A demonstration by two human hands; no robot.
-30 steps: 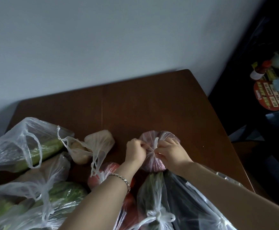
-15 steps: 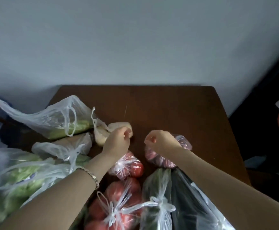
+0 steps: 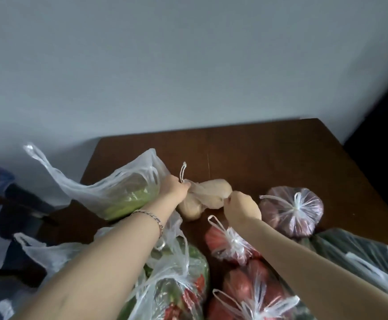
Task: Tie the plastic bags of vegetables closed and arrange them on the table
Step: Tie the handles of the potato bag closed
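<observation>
Both hands have left the pink knotted bag [image 3: 292, 210] and gone to the pale bag [image 3: 205, 197], which lies on the table [image 3: 269, 153] just left of the pink one. The left hand [image 3: 173, 191] pinches the pale bag's handle at its left end, with a thin loop sticking up above the knuckles; the right hand [image 3: 240, 207] pinches the film at its right end. Fingers on both are closed tight on plastic, none spread. To tie it well, I'd say she should draw the two handles up together over the lumps inside, squeeze the air out, then cross and pull snug without tearing the thin film. Left of the pale bag an open bag of greens [image 3: 119, 195] gapes, untied; nearer her sit tied tomato bags [image 3: 232, 247] and a dark bag [image 3: 361, 252] at the right.
</observation>
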